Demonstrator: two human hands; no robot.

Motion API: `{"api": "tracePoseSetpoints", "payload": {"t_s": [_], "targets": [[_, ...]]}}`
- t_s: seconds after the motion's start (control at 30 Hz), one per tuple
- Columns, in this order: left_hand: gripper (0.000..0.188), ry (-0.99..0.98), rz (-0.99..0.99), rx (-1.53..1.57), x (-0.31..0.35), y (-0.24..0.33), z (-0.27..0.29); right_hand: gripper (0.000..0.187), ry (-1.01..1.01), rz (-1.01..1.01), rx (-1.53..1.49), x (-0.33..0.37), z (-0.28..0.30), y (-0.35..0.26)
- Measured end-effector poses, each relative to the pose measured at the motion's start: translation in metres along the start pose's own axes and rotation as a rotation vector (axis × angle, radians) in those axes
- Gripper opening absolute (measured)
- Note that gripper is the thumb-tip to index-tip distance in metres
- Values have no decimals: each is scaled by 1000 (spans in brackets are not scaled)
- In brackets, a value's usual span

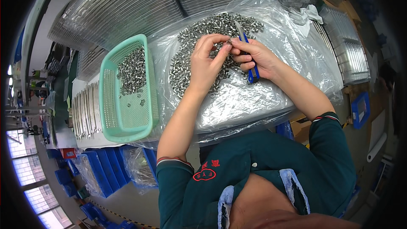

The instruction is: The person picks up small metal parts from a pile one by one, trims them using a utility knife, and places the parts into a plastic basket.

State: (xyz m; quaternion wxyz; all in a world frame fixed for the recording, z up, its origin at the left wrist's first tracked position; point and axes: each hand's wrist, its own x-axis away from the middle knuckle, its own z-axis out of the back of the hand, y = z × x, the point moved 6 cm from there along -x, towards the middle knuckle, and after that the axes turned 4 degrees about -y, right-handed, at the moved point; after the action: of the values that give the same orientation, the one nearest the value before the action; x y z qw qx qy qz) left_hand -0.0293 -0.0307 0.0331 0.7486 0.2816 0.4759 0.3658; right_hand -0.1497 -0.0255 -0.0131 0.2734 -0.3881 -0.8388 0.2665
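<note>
My left hand (pixel 207 61) is closed, its thumb and fingertips pinching a small metal ring (pixel 229 41). In my right hand (pixel 261 58), a utility knife (pixel 253 73) with a blue handle is gripped by the curled fingers, its blade pointing away from me. My right thumb and forefinger also meet at the small ring. Beneath both hands spreads a pile of small shiny metal rings (pixel 182 74) on clear plastic sheeting (pixel 237 106). To the left, a pale green plastic basket (pixel 152 101) contains more of these rings, mostly toward its far end.
Stacks of clear plastic trays (pixel 127 12) line the back, with more trays (pixel 349 46) at the right. A white cloth glove (pixel 307 17) lies at the far right. Thin metal rods (pixel 87 110) are left of the basket. Blue bins (pixel 108 169) stand below the table edge.
</note>
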Motion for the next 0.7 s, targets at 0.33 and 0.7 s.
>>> {"api": "tracePoseSetpoints", "payload": {"t_s": [0.33, 0.7], "targets": [[28, 624, 50, 709, 3, -14, 62, 26, -20, 19, -55, 0, -2, -4], [15, 54, 7, -454, -3, -15, 32, 24, -15, 30, -84, -4, 0, -3]]}}
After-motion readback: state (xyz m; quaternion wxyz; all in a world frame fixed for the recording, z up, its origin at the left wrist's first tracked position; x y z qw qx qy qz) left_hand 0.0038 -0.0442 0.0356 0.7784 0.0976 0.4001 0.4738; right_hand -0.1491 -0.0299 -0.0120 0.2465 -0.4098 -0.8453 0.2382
